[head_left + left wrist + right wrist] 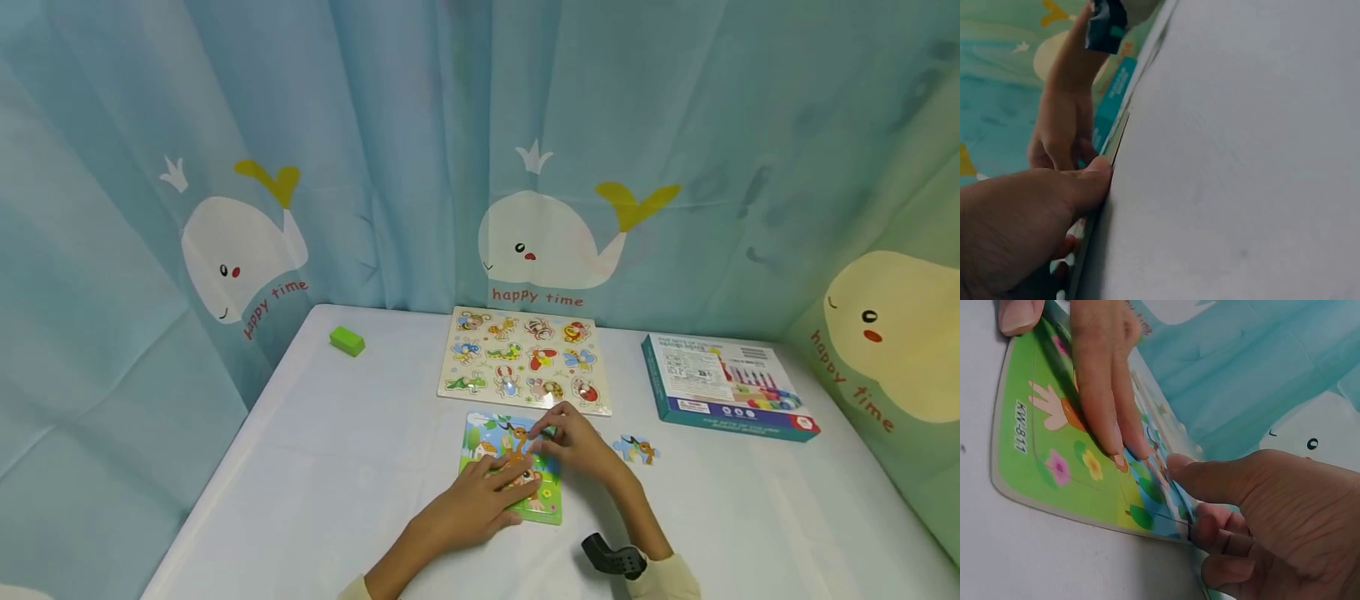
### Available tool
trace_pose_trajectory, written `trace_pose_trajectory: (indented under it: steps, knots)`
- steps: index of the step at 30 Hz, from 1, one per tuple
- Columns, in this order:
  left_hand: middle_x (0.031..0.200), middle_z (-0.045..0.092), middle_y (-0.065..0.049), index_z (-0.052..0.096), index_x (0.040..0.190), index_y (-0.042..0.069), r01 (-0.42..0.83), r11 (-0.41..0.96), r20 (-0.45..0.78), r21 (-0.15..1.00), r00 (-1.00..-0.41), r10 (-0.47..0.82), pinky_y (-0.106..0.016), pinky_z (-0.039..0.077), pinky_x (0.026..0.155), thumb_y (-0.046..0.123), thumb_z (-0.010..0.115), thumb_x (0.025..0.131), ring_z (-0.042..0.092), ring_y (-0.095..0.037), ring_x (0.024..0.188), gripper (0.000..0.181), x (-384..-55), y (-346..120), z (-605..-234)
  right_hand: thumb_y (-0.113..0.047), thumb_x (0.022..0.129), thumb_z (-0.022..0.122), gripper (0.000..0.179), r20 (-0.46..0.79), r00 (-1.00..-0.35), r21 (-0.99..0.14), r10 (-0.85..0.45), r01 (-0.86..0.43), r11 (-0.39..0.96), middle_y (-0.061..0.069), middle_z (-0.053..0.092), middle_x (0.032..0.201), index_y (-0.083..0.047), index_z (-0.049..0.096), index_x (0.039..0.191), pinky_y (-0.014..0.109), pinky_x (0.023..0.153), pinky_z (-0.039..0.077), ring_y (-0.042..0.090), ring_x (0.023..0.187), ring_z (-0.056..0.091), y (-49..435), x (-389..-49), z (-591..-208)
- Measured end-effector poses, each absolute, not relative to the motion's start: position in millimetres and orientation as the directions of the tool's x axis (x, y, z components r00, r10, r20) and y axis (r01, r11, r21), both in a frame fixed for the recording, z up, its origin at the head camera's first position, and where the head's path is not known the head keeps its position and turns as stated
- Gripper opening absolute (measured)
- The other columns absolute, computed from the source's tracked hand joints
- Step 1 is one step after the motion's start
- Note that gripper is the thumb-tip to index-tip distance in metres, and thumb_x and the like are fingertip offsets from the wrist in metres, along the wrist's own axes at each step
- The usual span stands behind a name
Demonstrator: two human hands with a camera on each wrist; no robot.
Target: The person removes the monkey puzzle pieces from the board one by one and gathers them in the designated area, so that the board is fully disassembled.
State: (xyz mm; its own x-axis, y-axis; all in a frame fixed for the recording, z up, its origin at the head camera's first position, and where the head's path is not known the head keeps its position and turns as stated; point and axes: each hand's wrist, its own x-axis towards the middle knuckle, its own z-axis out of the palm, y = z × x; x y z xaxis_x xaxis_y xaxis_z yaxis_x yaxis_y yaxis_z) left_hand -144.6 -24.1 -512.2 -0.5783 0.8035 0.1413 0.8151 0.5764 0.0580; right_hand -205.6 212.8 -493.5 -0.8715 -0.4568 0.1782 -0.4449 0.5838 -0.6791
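A small jigsaw puzzle (551, 510) lies in its green-edged board, printed with a deer, a house and flowers; "KW-811" shows on its border in the right wrist view. My left hand (480, 504) rests across its lower middle, fingers stretched flat over the picture and thumb along the near edge. At the board's upper right side, my right hand (577, 442) pinches a puzzle piece (1172, 481) between thumb and curled fingers, mostly hidden by them. A loose joined bit of puzzle (636, 450) with a deer's head lies on the table right of that hand.
Behind the puzzle lies a wooden insect peg board (525, 360). A boxed set (731, 386) stands at the back right, and a green block (347, 341) at the back left. A blue whale-print curtain (420, 167) hangs behind the white table (315, 467).
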Motion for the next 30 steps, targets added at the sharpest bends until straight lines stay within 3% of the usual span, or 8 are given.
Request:
trace_pose_trajectory:
  steps: [4, 10, 21, 30]
  knots:
    - [0.164, 0.020, 0.003, 0.030, 0.154, 0.028, 0.827, 0.554, 0.138, 0.098, -0.563, 0.815, -0.046, 0.037, 0.110, 0.046, 0.037, 0.104, 0.037, -0.023, 0.138, 0.054, -145.3, -27.2, -515.4, -0.019, 0.087, 0.073, 0.012, 0.129, -0.889, -0.688, -0.439, -0.399, 0.607, 0.011, 0.048, 0.106, -0.012, 0.071, 0.096, 0.022, 0.065, 0.041, 0.008, 0.070, 0.043, 210.3, -202.2, -492.5]
    - [0.164, 0.021, 0.005, 0.030, 0.154, 0.028, 0.822, 0.551, 0.119, 0.146, -0.567, 0.815, -0.048, 0.038, 0.108, 0.043, 0.042, 0.103, 0.036, -0.022, 0.137, 0.055, -144.9, -27.3, -510.4, -0.018, 0.088, 0.073, 0.009, 0.111, -0.891, -0.675, -0.441, -0.394, 0.624, 0.012, 0.047, 0.108, -0.012, 0.070, 0.095, 0.021, 0.062, 0.041, 0.007, 0.066, 0.043, 208.1, -200.7, -490.0]
    - [0.159, 0.034, 0.002, 0.040, 0.150, 0.025, 0.805, 0.593, 0.157, 0.011, -0.588, 0.794, -0.044, 0.044, 0.102, 0.041, 0.048, 0.100, 0.036, -0.022, 0.142, 0.053, -136.7, -20.1, -503.0, -0.014, 0.088, 0.072, 0.007, 0.101, -0.895, -0.628, -0.435, -0.397, 0.670, 0.009, 0.047, 0.106, -0.013, 0.066, 0.090, 0.020, 0.058, 0.039, 0.004, 0.063, 0.041, 201.6, -202.9, -489.6]
    - [0.158, 0.035, 0.000, 0.040, 0.150, 0.023, 0.798, 0.602, 0.156, -0.005, -0.594, 0.789, -0.044, 0.044, 0.104, 0.041, 0.050, 0.100, 0.035, -0.019, 0.144, 0.054, -135.1, -17.8, -504.9, -0.019, 0.088, 0.072, 0.010, 0.123, -0.897, -0.597, -0.425, -0.409, 0.690, 0.008, 0.050, 0.104, -0.015, 0.065, 0.084, 0.022, 0.062, 0.039, 0.007, 0.069, 0.041, 198.1, -203.2, -490.6]
